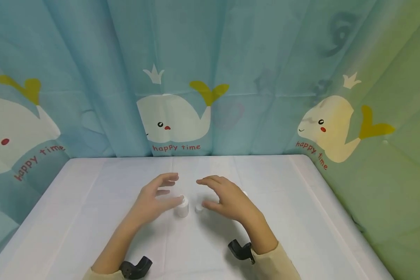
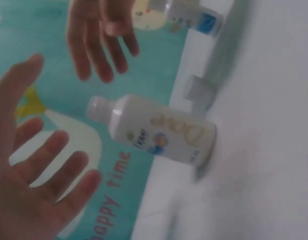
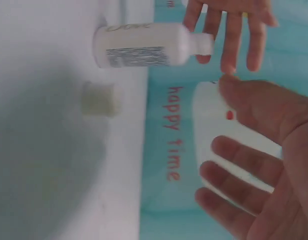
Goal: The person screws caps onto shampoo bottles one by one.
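Loosely open and holding nothing, a person's left hand (image 1: 150, 203) and right hand (image 1: 230, 198) hover above a white table (image 1: 91, 233) in the head view, a white bottle (image 1: 183, 210) between them. The left wrist view shows the Dove-labelled bottle upright near a small white cylinder (image 2: 200, 91); the right wrist view shows both hands' fingers spread, gripping nothing.

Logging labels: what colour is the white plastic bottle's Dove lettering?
Pale gold lettering, clearest in the left wrist view.

Left hand (image 1: 152, 201) and right hand (image 1: 233, 198) hover apart (facing inward), fingers (image 2: 66, 170) loosely bent.
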`<act>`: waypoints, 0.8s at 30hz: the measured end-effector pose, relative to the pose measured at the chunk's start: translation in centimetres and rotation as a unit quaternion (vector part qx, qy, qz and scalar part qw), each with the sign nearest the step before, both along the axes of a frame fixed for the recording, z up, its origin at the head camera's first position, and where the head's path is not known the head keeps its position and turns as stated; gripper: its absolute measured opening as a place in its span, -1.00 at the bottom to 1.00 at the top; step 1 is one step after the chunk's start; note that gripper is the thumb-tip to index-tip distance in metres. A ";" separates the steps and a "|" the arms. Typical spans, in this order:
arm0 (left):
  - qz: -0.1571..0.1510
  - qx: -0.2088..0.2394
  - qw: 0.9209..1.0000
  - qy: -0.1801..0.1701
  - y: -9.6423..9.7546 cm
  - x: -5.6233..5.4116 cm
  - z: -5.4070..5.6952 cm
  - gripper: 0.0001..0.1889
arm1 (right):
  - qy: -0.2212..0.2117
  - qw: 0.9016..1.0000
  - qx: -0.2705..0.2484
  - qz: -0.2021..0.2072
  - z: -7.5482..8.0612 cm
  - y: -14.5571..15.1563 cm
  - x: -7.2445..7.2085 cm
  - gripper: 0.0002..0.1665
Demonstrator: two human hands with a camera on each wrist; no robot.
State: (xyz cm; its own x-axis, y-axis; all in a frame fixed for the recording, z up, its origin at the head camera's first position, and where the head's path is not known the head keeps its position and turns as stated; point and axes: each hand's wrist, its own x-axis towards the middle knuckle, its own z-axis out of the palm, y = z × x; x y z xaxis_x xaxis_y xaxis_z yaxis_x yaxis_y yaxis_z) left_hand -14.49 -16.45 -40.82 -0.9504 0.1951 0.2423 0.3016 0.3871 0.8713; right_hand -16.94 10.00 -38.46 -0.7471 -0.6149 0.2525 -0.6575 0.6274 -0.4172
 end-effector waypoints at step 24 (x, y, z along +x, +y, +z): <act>-0.057 -0.077 0.994 -0.059 0.8 -0.2 -4.0 -0.45 | -0.073 0.986 0.143 0.031 -3.8 -2.8 0.8 -0.29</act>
State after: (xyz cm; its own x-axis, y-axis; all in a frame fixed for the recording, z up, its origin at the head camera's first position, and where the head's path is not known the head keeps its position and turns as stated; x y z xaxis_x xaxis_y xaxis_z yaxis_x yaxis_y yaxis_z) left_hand -14.71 -15.65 -44.87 -0.9400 0.3293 0.0892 0.2501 0.4872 0.8367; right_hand -16.17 7.24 -42.28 -0.7212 -0.6912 -0.0467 -0.6442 0.6938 -0.3220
